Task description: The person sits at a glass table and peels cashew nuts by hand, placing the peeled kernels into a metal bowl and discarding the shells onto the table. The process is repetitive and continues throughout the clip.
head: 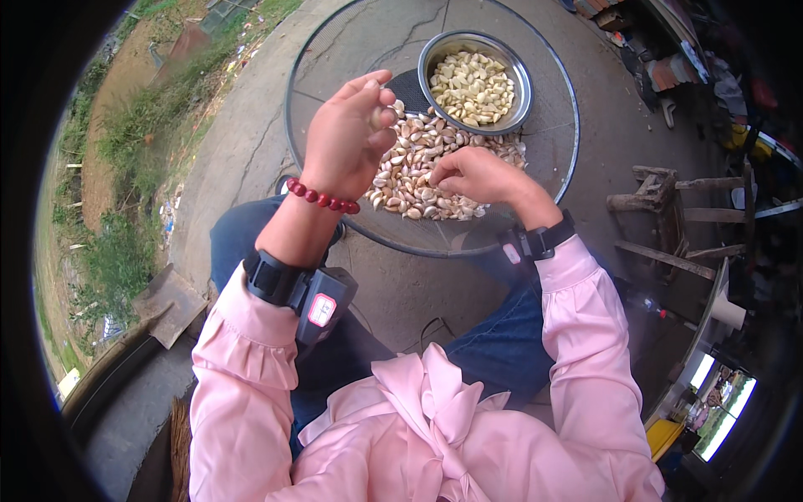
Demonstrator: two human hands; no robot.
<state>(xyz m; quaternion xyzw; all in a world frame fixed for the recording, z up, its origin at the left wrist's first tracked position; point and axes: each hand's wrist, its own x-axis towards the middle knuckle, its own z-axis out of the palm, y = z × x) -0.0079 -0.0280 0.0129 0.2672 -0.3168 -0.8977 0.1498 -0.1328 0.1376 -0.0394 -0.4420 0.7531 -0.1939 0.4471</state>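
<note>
Unpeeled garlic cloves (408, 169) lie in a heap on a round mesh screen (351, 37) with a dark rim. A steel bowl (526, 103) of peeled garlic cloves (473, 88) stands at the heap's far side. My left hand (351, 135), with a red bead bracelet (323, 199) at the wrist, is raised over the heap's left edge; its fingers are curled around a pale garlic clove (376, 118). Over the right part of the heap, my right hand (480, 176) points its bent fingers down at the cloves. Whether it grips one is not visible.
A wooden stool (655, 194) stands on the concrete floor at the right. A shovel blade (169, 304) leans at the lower left. Bricks (671, 72) and household clutter lie at the upper right. Grass and shrubs border the concrete on the left.
</note>
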